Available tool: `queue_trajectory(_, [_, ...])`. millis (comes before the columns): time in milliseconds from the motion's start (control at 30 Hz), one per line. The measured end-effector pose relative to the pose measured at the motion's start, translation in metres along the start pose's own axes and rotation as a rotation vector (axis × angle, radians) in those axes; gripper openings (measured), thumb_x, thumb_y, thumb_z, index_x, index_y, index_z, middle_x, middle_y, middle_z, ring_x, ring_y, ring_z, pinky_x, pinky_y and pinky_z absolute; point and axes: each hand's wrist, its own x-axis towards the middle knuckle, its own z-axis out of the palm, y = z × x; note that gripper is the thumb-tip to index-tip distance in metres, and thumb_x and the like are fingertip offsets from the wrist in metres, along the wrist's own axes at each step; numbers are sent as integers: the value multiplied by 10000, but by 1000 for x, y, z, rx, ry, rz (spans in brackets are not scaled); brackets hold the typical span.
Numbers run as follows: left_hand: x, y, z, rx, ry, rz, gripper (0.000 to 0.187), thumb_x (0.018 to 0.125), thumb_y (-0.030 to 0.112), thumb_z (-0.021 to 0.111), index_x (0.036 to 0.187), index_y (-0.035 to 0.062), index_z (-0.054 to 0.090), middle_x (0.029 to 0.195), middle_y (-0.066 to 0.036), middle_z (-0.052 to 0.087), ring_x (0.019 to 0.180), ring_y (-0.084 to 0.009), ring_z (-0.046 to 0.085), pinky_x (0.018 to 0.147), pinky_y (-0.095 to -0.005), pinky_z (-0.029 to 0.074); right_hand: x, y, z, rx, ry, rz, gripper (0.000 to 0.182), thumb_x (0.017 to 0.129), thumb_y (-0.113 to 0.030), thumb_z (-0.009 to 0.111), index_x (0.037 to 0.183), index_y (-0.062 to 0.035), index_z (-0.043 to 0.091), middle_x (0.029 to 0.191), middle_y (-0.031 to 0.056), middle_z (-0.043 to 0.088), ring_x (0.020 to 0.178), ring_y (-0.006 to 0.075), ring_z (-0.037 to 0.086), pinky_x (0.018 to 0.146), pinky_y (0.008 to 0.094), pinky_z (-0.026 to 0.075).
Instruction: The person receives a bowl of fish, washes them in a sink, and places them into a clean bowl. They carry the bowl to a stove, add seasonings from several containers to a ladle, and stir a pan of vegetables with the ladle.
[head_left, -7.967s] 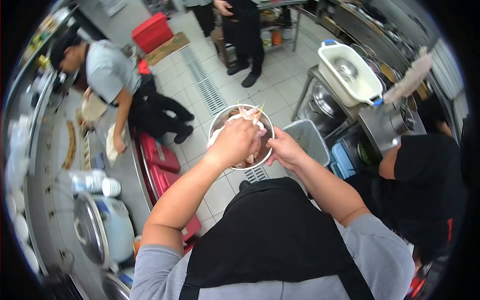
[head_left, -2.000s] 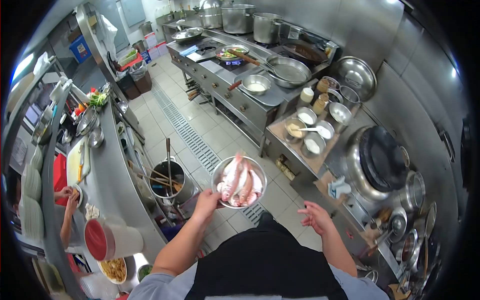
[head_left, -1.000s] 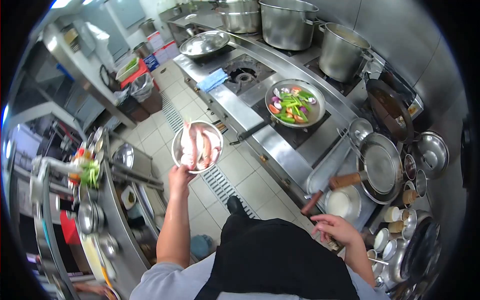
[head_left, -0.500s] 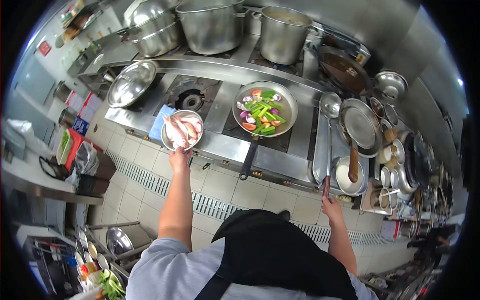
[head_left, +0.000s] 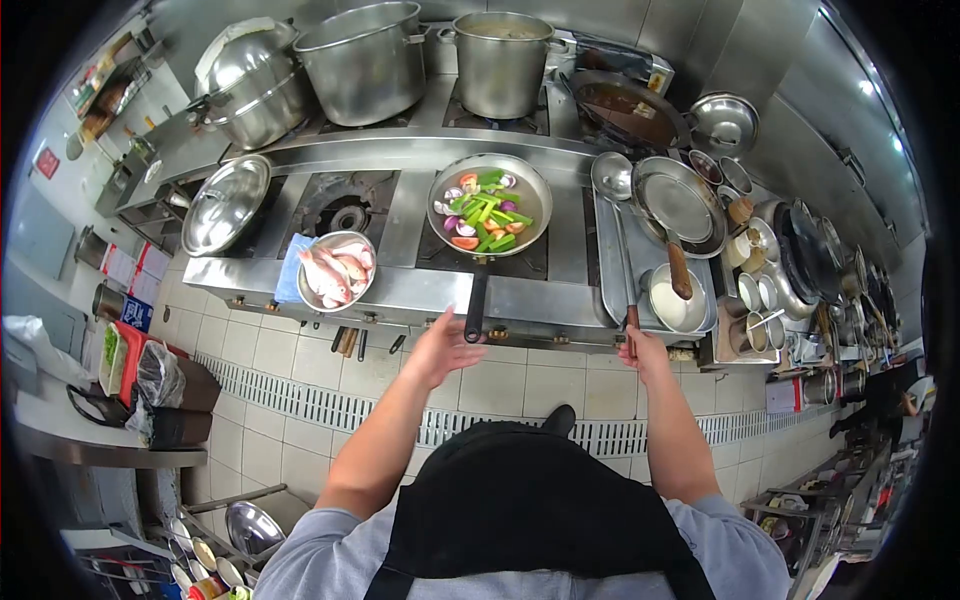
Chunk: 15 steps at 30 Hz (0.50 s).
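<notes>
My left hand [head_left: 444,349] is open, fingers spread, just left of the black handle [head_left: 477,305] of a frying pan [head_left: 542,196]. In the pan lie green pieces, tomato wedges and purple onion [head_left: 466,243]. My right hand [head_left: 642,352] is closed round the wooden end of a long ladle [head_left: 623,250], whose bowl rests at the top of a metal tray [head_left: 610,285]. A metal bowl of pinkish fish [head_left: 335,272] sits at the stove's front edge, partly on a blue cloth [head_left: 290,270].
Large pots [head_left: 362,70] line the back of the stove. A domed lid [head_left: 228,203] lies left of a bare burner [head_left: 347,215]. Right of the ladle are a strainer [head_left: 680,205] with a wooden handle and a bowl of white content [head_left: 677,303]. Another person [head_left: 880,395] is at far right.
My left hand has let go of the fish bowl and moved right to beside the pan handle. My right hand still holds the ladle. The view has shifted.
</notes>
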Motion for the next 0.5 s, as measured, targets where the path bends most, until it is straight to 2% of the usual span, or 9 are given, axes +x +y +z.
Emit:
queue_trajectory(67, [8, 14, 28, -213, -101, -23, 535, 948, 508, 510, 1149, 12, 505, 958, -144, 630, 763, -241, 644, 654, -339, 534, -15, -24, 1, 93, -125, 73, 324, 897, -371, 644, 1007, -74, 574, 719, 76, 613, 484, 143, 519, 434, 274, 400])
queue_trajectory(100, [15, 18, 31, -211, -102, -14, 535, 948, 508, 510, 1149, 12, 505, 958, -144, 630, 763, -241, 644, 654, -339, 534, -22, -35, 1, 204, -231, 109, 290, 903, -331, 619, 1036, -81, 557, 689, 84, 592, 444, 146, 458, 412, 276, 340])
queue_trajectory(133, [23, 18, 32, -39, -29, -31, 435, 949, 442, 545, 1107, 39, 507, 868, -93, 590, 659, -181, 572, 552, -296, 459, -20, -37, 0, 206, -233, 108, 290, 903, -331, 619, 1036, -81, 557, 689, 84, 592, 444, 146, 458, 412, 276, 340])
queue_trajectory(167, [26, 16, 32, 132, 44, -55, 340, 949, 376, 579, 1065, 65, 509, 778, -43, 551, 555, -122, 500, 450, -252, 384, -19, -39, -3, 327, -400, 112, 266, 900, -290, 605, 1048, -76, 549, 686, 83, 583, 445, 143, 442, 415, 275, 321])
queue_trajectory(200, [24, 16, 35, 136, 44, -56, 340, 949, 376, 579, 1065, 65, 509, 778, -43, 551, 555, -122, 500, 450, -252, 384, -20, -43, -3, 450, -567, 112, 246, 896, -249, 590, 1060, -72, 541, 684, 83, 575, 446, 141, 426, 417, 275, 303])
queue_trajectory(233, [21, 17, 39, 171, 119, -12, 273, 942, 317, 595, 1007, 71, 498, 722, -18, 499, 508, -93, 417, 417, -243, 311, -22, -46, 0, 454, -502, 123, 228, 872, -167, 578, 1067, -58, 533, 700, 72, 563, 480, 143, 446, 435, 277, 323])
queue_trajectory(267, [19, 18, 42, 205, 193, 32, 220, 935, 258, 611, 950, 77, 487, 667, 7, 446, 462, -64, 335, 384, -233, 238, -24, -46, 6, 460, -501, 122, 228, 872, -167, 578, 1067, -58, 533, 700, 72, 563, 480, 143, 446, 435, 277, 323])
queue_trajectory(333, [17, 21, 41, 238, 203, 63, 209, 933, 243, 606, 934, 70, 490, 636, 13, 449, 441, -71, 349, 371, -240, 248, -26, -48, 14, 372, -333, 9, 219, 870, -150, 580, 1058, -48, 535, 717, 61, 553, 516, 144, 456, 458, 280, 337])
queue_trajectory(500, [15, 33, 33, 375, 233, 50, 208, 917, 241, 622, 950, 71, 506, 645, 16, 461, 462, -76, 379, 395, -254, 293, -27, -49, 12, 379, -429, -19, 216, 874, -162, 587, 1046, -40, 539, 716, 47, 539, 532, 148, 464, 473, 285, 354])
